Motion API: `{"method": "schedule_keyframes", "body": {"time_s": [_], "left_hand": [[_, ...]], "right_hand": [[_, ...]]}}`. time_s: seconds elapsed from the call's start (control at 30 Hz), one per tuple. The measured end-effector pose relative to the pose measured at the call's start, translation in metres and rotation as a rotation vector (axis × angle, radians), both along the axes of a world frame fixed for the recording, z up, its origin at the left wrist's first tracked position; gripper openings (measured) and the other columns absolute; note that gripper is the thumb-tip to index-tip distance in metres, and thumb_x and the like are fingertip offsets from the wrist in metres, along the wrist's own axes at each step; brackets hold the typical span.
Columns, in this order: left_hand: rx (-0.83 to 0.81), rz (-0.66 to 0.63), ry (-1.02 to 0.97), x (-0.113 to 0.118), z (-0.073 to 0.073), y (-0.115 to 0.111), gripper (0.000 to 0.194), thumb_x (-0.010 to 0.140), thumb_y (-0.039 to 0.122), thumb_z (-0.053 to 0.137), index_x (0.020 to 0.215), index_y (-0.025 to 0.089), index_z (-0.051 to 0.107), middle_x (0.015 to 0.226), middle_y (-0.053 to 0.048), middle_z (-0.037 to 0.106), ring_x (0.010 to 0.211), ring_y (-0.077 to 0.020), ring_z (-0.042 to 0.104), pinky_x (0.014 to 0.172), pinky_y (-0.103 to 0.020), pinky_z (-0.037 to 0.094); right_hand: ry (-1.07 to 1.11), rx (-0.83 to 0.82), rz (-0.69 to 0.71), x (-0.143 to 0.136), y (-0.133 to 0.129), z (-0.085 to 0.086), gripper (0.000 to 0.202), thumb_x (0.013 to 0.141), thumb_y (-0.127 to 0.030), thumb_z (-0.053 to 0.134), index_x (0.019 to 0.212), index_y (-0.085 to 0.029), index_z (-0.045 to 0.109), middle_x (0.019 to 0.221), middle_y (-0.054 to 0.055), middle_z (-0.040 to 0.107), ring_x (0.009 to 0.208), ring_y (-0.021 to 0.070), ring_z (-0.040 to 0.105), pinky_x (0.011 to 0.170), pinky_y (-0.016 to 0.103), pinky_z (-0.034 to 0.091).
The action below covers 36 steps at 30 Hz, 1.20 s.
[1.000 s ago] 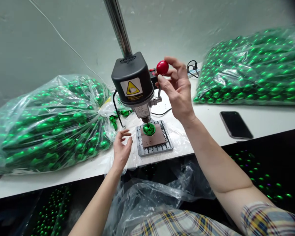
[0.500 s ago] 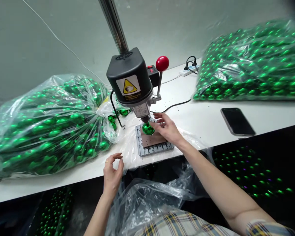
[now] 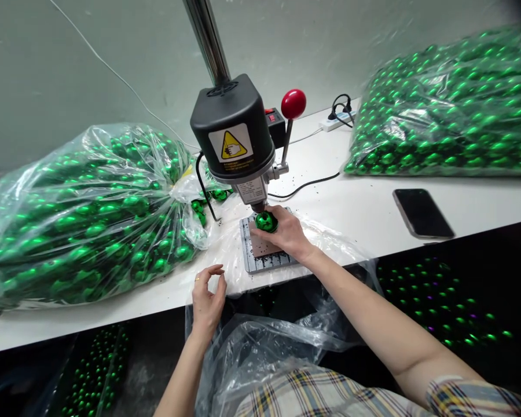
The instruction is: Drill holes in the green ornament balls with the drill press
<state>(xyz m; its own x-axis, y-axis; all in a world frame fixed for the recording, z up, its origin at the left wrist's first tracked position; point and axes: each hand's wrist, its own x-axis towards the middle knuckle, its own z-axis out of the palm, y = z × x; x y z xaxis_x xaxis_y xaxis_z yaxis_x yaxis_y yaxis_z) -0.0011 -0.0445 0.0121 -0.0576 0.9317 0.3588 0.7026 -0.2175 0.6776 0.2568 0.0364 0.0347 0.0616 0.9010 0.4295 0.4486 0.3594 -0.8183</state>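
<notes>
A shiny green ball [image 3: 265, 220] sits directly under the chuck of a black drill press [image 3: 231, 130], above a brown board [image 3: 263, 245] on the grey slotted base plate [image 3: 248, 255]. My right hand [image 3: 286, 233] has its thumb and fingers around the ball from the right. Near the table's front edge, left of the base, my left hand [image 3: 208, 298] is raised with thumb and fingers curved and a gap between them; nothing shows in it. The red-knobbed lever [image 3: 293, 104] stands up at the press's right side.
A big clear bag of green balls [image 3: 91, 220] lies left, its neck beside the press. Another bag [image 3: 447, 110] fills the back right. A phone [image 3: 422, 213] lies on the white table [image 3: 356, 211]. A power strip [image 3: 336, 121] is behind. Plastic film hangs over the front edge.
My right hand has moved down and closed around the green ball under the chuck. My left hand has shifted slightly right. The view has moved a little.
</notes>
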Motion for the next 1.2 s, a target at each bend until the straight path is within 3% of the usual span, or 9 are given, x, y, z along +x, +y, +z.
{"method": "schedule_keyframes", "body": {"time_s": [0.23, 0.4, 0.57, 0.7, 0.8, 0.97, 1.07, 1.2], "left_hand": [[-0.007, 0.019, -0.004, -0.004, -0.003, 0.003, 0.02, 0.084, 0.032, 0.058, 0.099, 0.023, 0.068, 0.096, -0.005, 0.073, 0.102, -0.0251, 0.068, 0.096, -0.043, 0.051], [-0.064, 0.038, -0.054, -0.005, -0.004, 0.004, 0.022, 0.084, 0.035, 0.058, 0.098, 0.022, 0.067, 0.097, -0.007, 0.073, 0.102, -0.0248, 0.068, 0.096, -0.042, 0.05], [-0.101, 0.037, -0.09, -0.005, -0.01, 0.005, 0.023, 0.083, 0.037, 0.059, 0.098, 0.022, 0.066, 0.098, -0.007, 0.072, 0.102, -0.025, 0.067, 0.098, -0.042, 0.049], [-0.145, 0.046, -0.143, -0.003, -0.017, 0.007, 0.025, 0.082, 0.038, 0.061, 0.099, 0.021, 0.066, 0.097, -0.007, 0.072, 0.098, -0.0238, 0.066, 0.096, -0.04, 0.049], [-0.147, 0.05, -0.139, -0.002, -0.02, 0.007, 0.026, 0.082, 0.038, 0.062, 0.101, 0.021, 0.067, 0.095, -0.006, 0.071, 0.097, -0.0231, 0.066, 0.096, -0.039, 0.048], [-0.134, 0.045, -0.125, -0.002, -0.021, 0.007, 0.025, 0.082, 0.036, 0.061, 0.102, 0.021, 0.068, 0.093, -0.006, 0.071, 0.096, -0.0228, 0.065, 0.093, -0.038, 0.048], [-0.139, 0.046, -0.132, -0.003, -0.022, 0.008, 0.025, 0.082, 0.036, 0.062, 0.102, 0.021, 0.067, 0.094, -0.006, 0.071, 0.096, -0.0228, 0.065, 0.092, -0.037, 0.049], [-0.134, 0.053, -0.134, -0.002, -0.022, 0.008, 0.025, 0.082, 0.036, 0.062, 0.101, 0.021, 0.068, 0.093, -0.006, 0.071, 0.096, -0.0229, 0.065, 0.092, -0.037, 0.049]], "right_hand": [[-0.003, -0.02, -0.062, -0.005, -0.001, 0.001, 0.051, 0.072, -0.045, 0.083, 0.112, -0.017, 0.068, 0.111, 0.014, 0.074, 0.108, 0.0306, 0.069, 0.096, 0.046, 0.054], [0.036, -0.082, -0.03, -0.002, -0.004, 0.007, 0.048, 0.071, -0.051, 0.082, 0.105, -0.021, 0.069, 0.096, 0.006, 0.077, 0.09, 0.0253, 0.074, 0.082, 0.039, 0.057], [0.055, -0.061, 0.001, 0.001, -0.004, 0.009, 0.049, 0.069, -0.052, 0.084, 0.105, -0.022, 0.069, 0.096, 0.005, 0.077, 0.093, 0.0273, 0.073, 0.083, 0.041, 0.056], [0.131, 0.01, -0.025, -0.001, -0.006, 0.004, 0.044, 0.078, -0.049, 0.077, 0.113, -0.023, 0.069, 0.11, 0.006, 0.076, 0.101, 0.0248, 0.072, 0.087, 0.04, 0.057], [0.192, 0.078, -0.1, -0.007, -0.006, 0.002, 0.028, 0.085, -0.043, 0.072, 0.107, -0.024, 0.071, 0.108, 0.006, 0.076, 0.103, 0.0238, 0.071, 0.092, 0.041, 0.057], [0.232, 0.175, -0.173, -0.016, -0.006, 0.006, 0.015, 0.089, -0.038, 0.069, 0.086, -0.024, 0.073, 0.103, 0.007, 0.076, 0.101, 0.0232, 0.072, 0.093, 0.041, 0.057], [0.235, 0.192, -0.17, -0.016, -0.009, 0.009, 0.013, 0.089, -0.034, 0.068, 0.083, -0.024, 0.074, 0.095, 0.005, 0.076, 0.094, 0.0221, 0.073, 0.087, 0.04, 0.059], [0.225, 0.181, -0.158, -0.013, -0.012, 0.011, 0.012, 0.088, -0.031, 0.067, 0.084, -0.024, 0.076, 0.1, 0.006, 0.077, 0.097, 0.0229, 0.073, 0.091, 0.042, 0.059]]}}
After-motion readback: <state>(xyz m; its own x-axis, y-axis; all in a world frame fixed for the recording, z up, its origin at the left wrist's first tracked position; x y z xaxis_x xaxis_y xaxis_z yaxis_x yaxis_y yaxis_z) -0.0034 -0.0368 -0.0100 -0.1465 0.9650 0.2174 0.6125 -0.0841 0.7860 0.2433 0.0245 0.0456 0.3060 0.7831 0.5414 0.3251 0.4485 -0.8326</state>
